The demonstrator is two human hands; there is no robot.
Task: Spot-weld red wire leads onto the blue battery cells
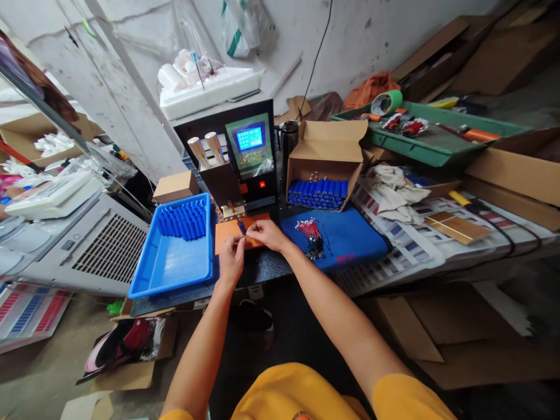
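A blue cylindrical battery cell points at the copper-coloured electrodes of a spot welder, above an orange pad. My left hand is closed in a pinch at the cell's near end. Close beside it, my right hand pinches too, its fingertips at the same end; what lies between them is too small to tell. To the right, a bunch of red and black wire leads rests on a blue mat.
Left of the welder stands a blue tray with rows of blue cells. An open cardboard box holds more cells behind the mat. A dark flask stands between box and welder. A green tray is at back right.
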